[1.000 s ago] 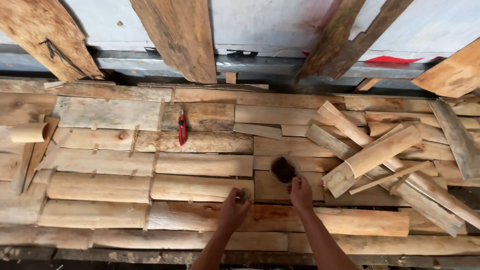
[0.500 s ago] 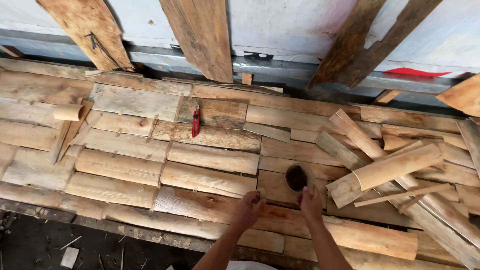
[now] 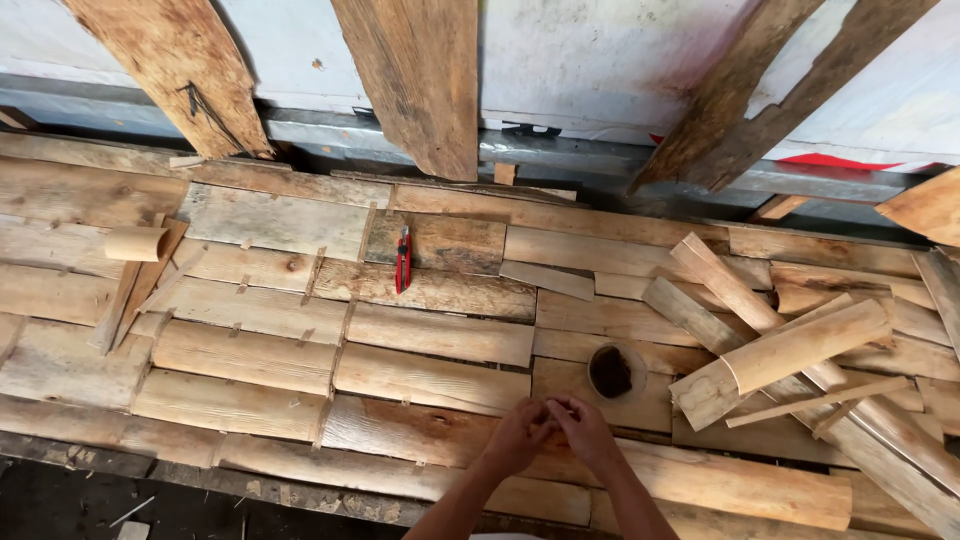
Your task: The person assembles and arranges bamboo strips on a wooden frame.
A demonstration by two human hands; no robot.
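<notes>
Biggest thing first: we're looking down on a deck of rough wood slabs (image 3: 250,330) laid side by side in rows, with little slivers of wood stuck in the gaps. Behind it, a few weathered planks (image 3: 420,80) lean up against a pale wall. Off to the right there's a loose pile of offcuts (image 3: 790,345) lying criss-cross on top of the slabs.

Down at the near edge, our left hand (image 3: 515,440) and right hand (image 3: 590,435) are brought together, fingertips touching over one slab. They look pinched around something tiny, but whatever it is, it's too small to make out, so we can't tell if either hand really has a grip on anything.

Just beyond the fingertips, close but not touching, sits a small round tin (image 3: 611,371) with dark stuff inside, upright on a slab. A red utility knife (image 3: 403,258) lies well apart, up toward the back rows, and a curled bit of bark (image 3: 135,243) sits far left.

Our read: this is a fiddly fingertip step, sorting out some small bit right by the tin. Whatever follows calls for a fine pinch and steady hands, since the tin is open and near enough to knock.
</notes>
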